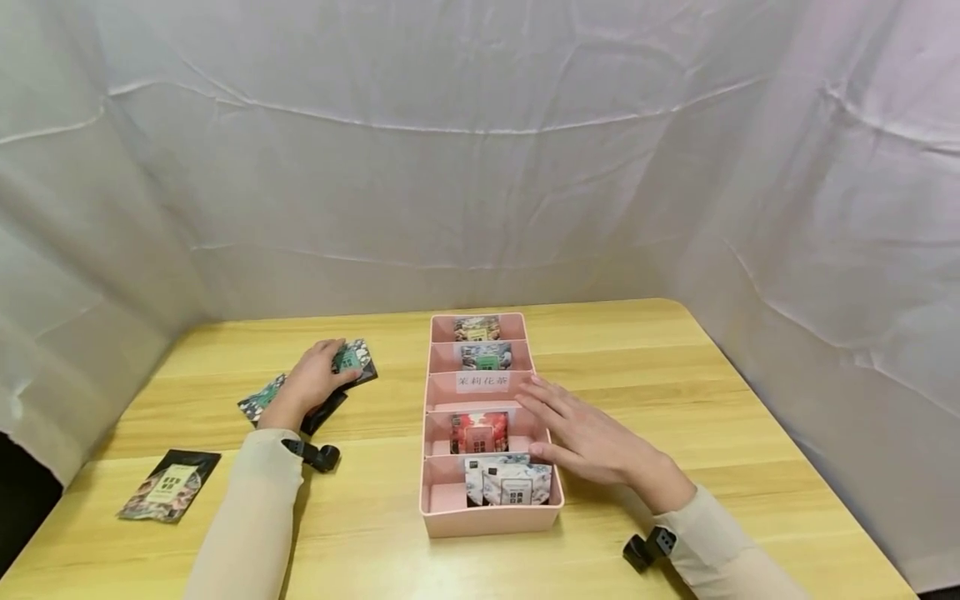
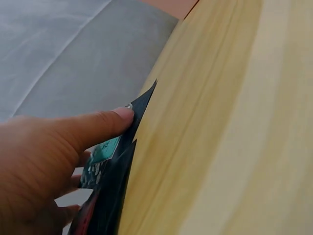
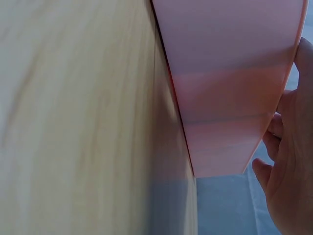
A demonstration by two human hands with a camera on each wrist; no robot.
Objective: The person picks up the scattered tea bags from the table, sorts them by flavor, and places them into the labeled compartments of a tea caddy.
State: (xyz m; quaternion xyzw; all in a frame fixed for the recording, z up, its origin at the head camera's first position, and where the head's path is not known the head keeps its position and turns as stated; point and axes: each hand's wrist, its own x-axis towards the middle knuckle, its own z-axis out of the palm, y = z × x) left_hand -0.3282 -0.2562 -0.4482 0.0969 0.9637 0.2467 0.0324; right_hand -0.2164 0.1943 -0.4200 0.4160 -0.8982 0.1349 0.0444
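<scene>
My left hand (image 1: 311, 385) holds a dark tea sachet with a green label (image 1: 349, 358) between thumb and fingers. In the left wrist view the thumb (image 2: 122, 115) lies on this sachet's dark end. Other sachets lie under and beside the hand, including a green floral one (image 1: 258, 398), partly hidden. My right hand (image 1: 592, 435) rests with loosely spread fingers over the right rim of a pink divided box (image 1: 491, 523). The right wrist view shows the box's outer side wall (image 3: 225, 93) beside those fingers.
A sachet with a cream label (image 1: 171, 485) lies at the table's left. Box compartments hold a red sachet (image 1: 478, 433), white sachets (image 1: 517, 485), a blue-grey sachet (image 1: 486, 357) and a yellow-labelled sachet (image 1: 477, 328). A paper label (image 1: 482, 382) marks the middle divider. Grey curtains (image 1: 465, 192) surround the wooden table.
</scene>
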